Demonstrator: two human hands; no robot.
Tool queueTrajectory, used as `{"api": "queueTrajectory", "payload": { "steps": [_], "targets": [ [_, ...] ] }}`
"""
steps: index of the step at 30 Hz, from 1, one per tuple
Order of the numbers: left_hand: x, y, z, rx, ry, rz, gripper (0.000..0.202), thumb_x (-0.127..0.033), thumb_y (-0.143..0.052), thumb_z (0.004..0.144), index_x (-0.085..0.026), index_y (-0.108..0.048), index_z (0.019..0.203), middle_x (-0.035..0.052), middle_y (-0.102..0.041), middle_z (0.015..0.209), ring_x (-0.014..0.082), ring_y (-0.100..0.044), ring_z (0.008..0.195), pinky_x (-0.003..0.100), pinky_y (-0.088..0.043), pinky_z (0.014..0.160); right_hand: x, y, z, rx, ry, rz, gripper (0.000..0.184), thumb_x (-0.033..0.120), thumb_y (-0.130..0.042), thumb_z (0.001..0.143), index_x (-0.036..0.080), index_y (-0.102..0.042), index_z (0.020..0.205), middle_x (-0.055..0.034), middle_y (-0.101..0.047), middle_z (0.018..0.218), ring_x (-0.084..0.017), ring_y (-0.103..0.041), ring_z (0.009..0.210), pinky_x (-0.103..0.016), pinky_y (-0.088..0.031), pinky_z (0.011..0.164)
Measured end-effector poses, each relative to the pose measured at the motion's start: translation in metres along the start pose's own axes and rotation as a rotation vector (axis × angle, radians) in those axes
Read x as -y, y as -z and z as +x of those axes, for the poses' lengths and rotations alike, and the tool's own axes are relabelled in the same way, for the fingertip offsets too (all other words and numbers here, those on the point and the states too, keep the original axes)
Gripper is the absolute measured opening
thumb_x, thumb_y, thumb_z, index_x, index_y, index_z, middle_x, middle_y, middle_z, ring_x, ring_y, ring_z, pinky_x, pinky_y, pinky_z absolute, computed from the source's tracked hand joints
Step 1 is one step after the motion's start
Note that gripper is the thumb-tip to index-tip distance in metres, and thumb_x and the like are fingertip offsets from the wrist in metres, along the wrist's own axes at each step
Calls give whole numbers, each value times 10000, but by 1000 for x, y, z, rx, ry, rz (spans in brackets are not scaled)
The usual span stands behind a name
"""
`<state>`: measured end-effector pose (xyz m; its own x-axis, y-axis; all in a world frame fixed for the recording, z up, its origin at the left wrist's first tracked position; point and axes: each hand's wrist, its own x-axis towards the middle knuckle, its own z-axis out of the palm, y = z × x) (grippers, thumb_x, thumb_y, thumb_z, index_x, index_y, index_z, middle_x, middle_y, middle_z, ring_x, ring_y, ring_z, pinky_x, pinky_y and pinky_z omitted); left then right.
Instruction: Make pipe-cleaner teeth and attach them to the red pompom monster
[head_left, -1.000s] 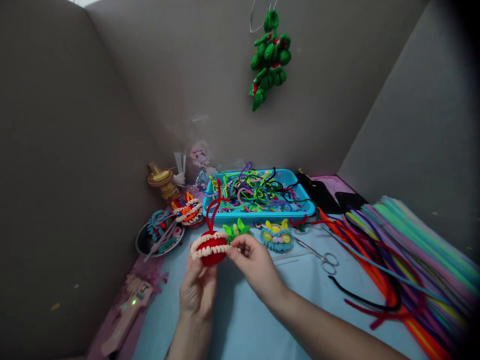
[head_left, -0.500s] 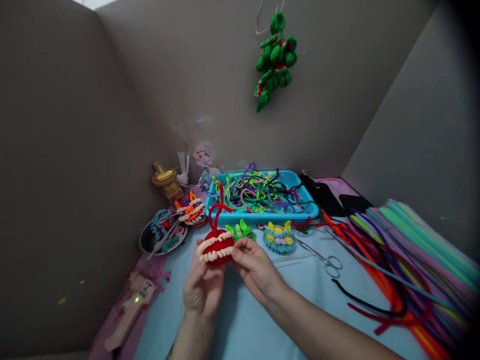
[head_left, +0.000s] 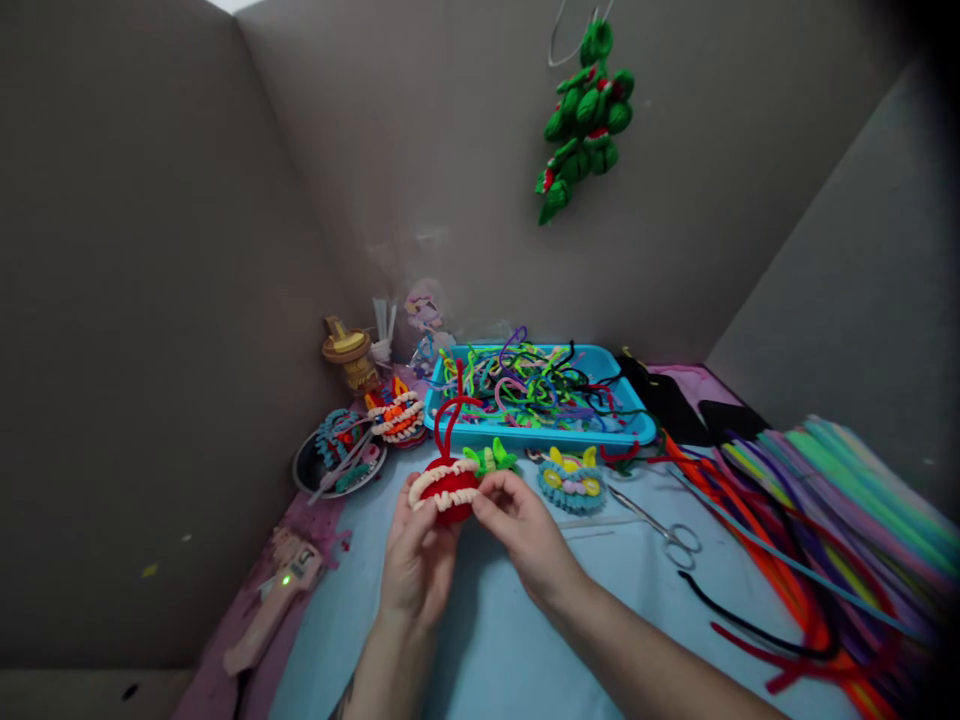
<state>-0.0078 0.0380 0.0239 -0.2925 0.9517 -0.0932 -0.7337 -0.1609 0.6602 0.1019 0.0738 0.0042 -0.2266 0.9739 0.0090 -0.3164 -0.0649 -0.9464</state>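
A round red pipe-cleaner piece (head_left: 441, 476) with two cream crimped strips across its front is raised above the blue table cover; red stems stick up from its top. My left hand (head_left: 418, 560) grips it from the left and below, thumb on the lower strip. My right hand (head_left: 525, 530) pinches the strips' right end between thumb and fingertips. Just behind sits a green pipe-cleaner figure (head_left: 491, 458), partly hidden. To the right lie a blue-and-yellow pipe-cleaner figure (head_left: 571, 480) and a pair of scissors (head_left: 660, 527).
A blue tray (head_left: 540, 437) full of pipe-cleaner scraps stands at the back. Bundled pipe cleaners (head_left: 862, 510) cover the right side. On the left are a metal bowl (head_left: 304, 478), an orange-and-cream figure (head_left: 397, 415) and a pink glue gun (head_left: 274, 600). A green braided ornament (head_left: 589, 120) hangs on the wall.
The view has turned slightly left, so everything sits further right. My left thumb has come onto the lower cream strip, and my right fingertips have shifted at the piece's right edge.
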Motion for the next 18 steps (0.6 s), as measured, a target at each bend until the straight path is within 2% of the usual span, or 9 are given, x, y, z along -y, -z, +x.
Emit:
{"api": "queueTrajectory", "payload": {
  "steps": [4,9,13,18],
  "targets": [
    [1,2,0,-51,21,-6,350,-152,-734,658,-165,-596,979,88,-682,1006,265,-651,977,371,-498,868,5,7,1,-30,391,-472,40,238,-611,788,205,-623,807,-67,-559,991,-226,-539,966,-360,-459,807],
    [6,3,-3,-116,-14,-8,406,-121,-741,660,-197,-538,1003,66,-682,1001,187,-670,880,302,-523,792,15,11,-4,26,738,-762,225,126,-519,852,221,-626,1026,-71,-600,1010,-214,-542,979,-392,-448,871],
    [9,-1,-6,-107,-6,3,439,-98,-751,645,-204,-505,993,56,-690,960,153,-674,839,251,-518,765,19,7,-9,35,837,-867,211,134,-567,846,214,-628,1031,-62,-638,967,-214,-546,934,-391,-432,842],
    [12,-3,-8,-94,31,-10,465,-79,-753,635,-209,-494,999,49,-688,959,137,-675,828,233,-509,773,22,5,-11,9,828,-922,100,173,-570,869,216,-650,912,-39,-658,862,-201,-543,855,-383,-404,802]
  ]
}}
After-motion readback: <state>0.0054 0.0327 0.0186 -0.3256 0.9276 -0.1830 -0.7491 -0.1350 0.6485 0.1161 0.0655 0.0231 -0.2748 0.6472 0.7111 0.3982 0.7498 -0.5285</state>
